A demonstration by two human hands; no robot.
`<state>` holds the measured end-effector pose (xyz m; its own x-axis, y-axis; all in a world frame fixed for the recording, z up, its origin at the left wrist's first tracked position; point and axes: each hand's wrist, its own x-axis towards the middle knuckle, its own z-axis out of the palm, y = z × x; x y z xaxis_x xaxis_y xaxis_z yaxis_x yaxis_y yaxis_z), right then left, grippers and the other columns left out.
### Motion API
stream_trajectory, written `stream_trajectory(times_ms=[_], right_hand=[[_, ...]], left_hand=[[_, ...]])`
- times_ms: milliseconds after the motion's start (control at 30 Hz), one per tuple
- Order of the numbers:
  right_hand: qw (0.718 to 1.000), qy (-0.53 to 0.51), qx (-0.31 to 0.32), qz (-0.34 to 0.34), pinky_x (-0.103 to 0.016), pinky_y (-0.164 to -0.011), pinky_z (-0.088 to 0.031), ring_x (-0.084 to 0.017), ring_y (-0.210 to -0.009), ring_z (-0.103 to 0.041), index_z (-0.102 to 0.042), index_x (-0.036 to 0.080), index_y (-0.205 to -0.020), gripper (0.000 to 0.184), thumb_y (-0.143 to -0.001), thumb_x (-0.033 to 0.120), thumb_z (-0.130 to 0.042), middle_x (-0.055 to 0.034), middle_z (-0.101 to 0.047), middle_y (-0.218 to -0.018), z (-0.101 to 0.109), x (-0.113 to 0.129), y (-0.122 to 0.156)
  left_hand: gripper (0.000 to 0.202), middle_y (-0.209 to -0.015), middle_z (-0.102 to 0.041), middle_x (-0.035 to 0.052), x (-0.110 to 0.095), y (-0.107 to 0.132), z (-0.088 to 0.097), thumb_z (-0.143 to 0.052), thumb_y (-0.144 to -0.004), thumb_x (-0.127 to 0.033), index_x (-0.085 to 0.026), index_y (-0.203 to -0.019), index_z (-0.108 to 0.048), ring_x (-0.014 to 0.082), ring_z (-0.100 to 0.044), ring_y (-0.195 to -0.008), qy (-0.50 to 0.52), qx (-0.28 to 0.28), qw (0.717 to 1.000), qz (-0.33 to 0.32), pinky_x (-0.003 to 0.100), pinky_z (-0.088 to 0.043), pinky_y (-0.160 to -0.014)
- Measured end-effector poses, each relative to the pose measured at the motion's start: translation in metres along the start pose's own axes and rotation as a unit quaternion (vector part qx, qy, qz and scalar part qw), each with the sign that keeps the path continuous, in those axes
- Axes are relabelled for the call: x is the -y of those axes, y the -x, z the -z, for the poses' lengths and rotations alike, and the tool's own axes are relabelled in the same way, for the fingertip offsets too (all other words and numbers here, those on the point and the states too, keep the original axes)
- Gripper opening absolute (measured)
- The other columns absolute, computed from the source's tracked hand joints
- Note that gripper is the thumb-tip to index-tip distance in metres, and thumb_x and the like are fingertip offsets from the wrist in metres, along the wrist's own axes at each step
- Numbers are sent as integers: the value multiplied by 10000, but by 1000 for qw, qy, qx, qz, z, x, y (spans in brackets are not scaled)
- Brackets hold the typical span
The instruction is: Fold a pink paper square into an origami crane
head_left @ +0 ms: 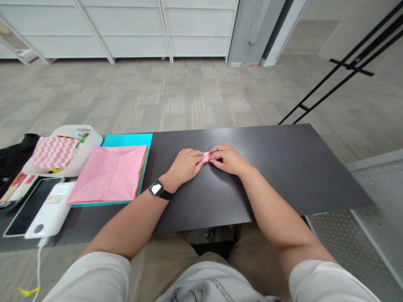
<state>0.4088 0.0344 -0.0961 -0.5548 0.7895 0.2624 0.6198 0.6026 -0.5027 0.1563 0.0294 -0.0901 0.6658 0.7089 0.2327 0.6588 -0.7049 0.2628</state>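
Observation:
A small piece of folded pink paper (pixel 206 157) lies between my two hands over the dark table (pixel 270 184). My left hand (pixel 186 166) closes on its left end, with the fingers together. On the other end, my right hand (pixel 228 159) pinches it between thumb and fingers. Only the pleated middle of the paper shows; both ends are hidden under the fingertips. A stack of pink sheets (pixel 108 174) rests to the left of my left hand, on top of a blue sheet (pixel 127 139).
At the far left stands a white basket (pixel 94 136) holding a pink zigzag-patterned item (pixel 55 152). In front of it lie a phone (pixel 31 205) and a white power bank (pixel 52 209) with a cable (pixel 39 264). Black poles (pixel 333 75) slant beyond the table's right side.

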Motion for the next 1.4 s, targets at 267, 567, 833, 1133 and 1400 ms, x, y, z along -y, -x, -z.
stream_trajectory(times_ms=[267,567,833,1133,1400], right_hand=[[1000,0,13,-15,-436,-1045,-474,-239,-1080,-696,-801,270,-929,118,-974,245,-695,-32,-780,-1153,2,4,0],[999,17,-13,-49,-434,-1006,-469,-254,-1083,-652,-736,256,-919,69,-978,286,-718,-45,-735,-1129,-8,7,-2],[996,30,-31,-77,-474,-1064,-470,-286,-1165,-610,-712,257,-899,73,-920,267,-781,-74,-680,-1195,-16,0,-3],[996,24,-24,-87,-478,-1080,-465,-290,-1184,-591,-680,266,-1035,140,-925,222,-753,-77,-660,-1202,-15,0,-3],[995,36,-17,-95,-487,-1110,-463,-311,-1227,-593,-689,265,-1224,291,-937,276,-735,-99,-669,-1253,-13,6,-3]], left_hand=[[271,-1278,-796,52,1,-1,-2,-564,-1084,-281,-255,-1172,-819,259,-692,-1147,15,2,1000,11,456,-491,-1030],[247,-1245,-797,44,2,-2,-4,-584,-1090,-325,-265,-1137,-819,252,-680,-1109,37,-3,999,19,443,-480,-1025],[194,-1192,-802,56,1,-2,-1,-594,-1065,-282,-238,-1142,-767,270,-683,-1102,24,0,999,32,442,-481,-996],[324,-1370,-775,24,4,1,7,-532,-1096,-261,-328,-1261,-803,253,-698,-1143,1,31,999,-31,454,-502,-1022],[378,-1386,-775,21,3,4,6,-510,-1086,-172,-304,-1288,-800,251,-678,-1235,-11,36,998,-60,528,-442,-1205]])
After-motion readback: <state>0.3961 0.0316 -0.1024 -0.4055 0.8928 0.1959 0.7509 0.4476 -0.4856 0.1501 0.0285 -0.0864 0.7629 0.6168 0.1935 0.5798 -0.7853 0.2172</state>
